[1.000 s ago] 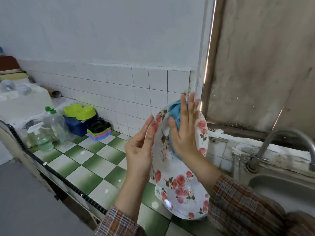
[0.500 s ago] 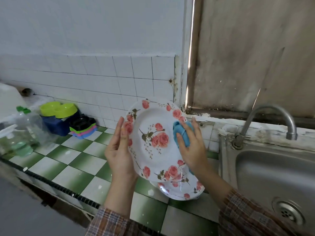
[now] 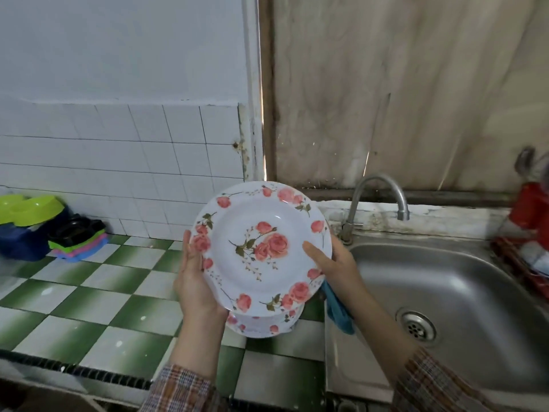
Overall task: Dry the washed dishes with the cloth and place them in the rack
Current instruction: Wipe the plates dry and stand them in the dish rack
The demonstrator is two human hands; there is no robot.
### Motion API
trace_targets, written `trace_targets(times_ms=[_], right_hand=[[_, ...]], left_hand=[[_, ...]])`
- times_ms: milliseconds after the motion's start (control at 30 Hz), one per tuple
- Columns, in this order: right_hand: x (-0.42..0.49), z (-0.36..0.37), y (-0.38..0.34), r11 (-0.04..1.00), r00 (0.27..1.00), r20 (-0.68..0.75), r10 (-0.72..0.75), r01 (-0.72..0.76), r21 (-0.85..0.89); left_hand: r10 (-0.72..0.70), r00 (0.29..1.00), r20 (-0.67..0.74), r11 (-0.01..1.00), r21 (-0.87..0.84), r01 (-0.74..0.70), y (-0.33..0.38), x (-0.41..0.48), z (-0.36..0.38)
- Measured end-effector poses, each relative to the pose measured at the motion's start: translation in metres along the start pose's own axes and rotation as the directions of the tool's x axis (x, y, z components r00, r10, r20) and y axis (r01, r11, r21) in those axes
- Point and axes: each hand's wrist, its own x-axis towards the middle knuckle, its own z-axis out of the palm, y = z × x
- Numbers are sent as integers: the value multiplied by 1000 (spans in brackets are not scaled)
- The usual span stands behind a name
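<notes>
Checkered counter [image 3: 89, 295] is lying open near left; stacked plates [image 3: 258, 326] are sitting beside the sink [image 3: 445, 278], coloured containers [image 3: 80, 240] crowding far left, a tap [image 3: 403, 206] overhanging far right.

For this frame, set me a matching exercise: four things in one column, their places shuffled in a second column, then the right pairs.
Things
1. white round plate with pink roses
2. blue cloth
3. curved metal tap
4. lime green plastic bowls

Places
A. far left, by the white wall tiles
B. held up between the left hand and the right hand
C. hanging below the right hand
D. behind the steel sink

Pairs: 1-B, 2-C, 3-D, 4-A
</notes>
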Motion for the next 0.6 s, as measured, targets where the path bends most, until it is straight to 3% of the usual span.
trace_targets(times_ms=[233,400,500,600], right_hand=[[-62,-76,-18,972,973,-93,-211,199,-128],[-114,-126,-34,956,937,-252,-243,187,-228],[-144,-152,-44,946,908,-342,-243,145,-290],[-173,-175,-53,912,860,-430,-274,91,-399]], left_hand=[[-83,994,71,991,108,75,-37,-66,38],[-80,993,85,953,300,52,-62,-113,65],[-192,960,202,860,506,66,-82,-144,76],[-241,921,307,765,644,-14,-105,-177,88]])
